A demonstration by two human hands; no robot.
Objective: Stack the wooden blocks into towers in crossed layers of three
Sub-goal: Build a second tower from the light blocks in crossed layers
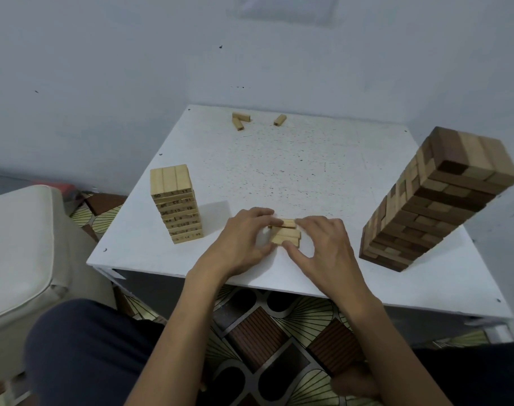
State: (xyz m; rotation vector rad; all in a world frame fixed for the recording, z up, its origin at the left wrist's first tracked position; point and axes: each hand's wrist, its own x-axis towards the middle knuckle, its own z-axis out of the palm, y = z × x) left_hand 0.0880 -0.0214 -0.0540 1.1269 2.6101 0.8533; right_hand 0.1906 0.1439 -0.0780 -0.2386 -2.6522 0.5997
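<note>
Item: low stack of pale wooden blocks (pixel 285 236), which lay near the front edge of the white table (pixel 279 159); my left hand (pixel 244 240) and right hand (pixel 323 244) pinched it from either end. I judged the blocks light, rigid and smooth, best squared by their short ends. Around it stood a numbered tower (pixel 176 203) to the left and a tall two-tone tower (pixel 434 200) to the right, with loose blocks (pixel 241 120) by the pale wall (pixel 103 83).

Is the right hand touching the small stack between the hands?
Touching. In the head view the right hand meets the small stack: fingertips on its top block's end, thumb against its front face.
</note>
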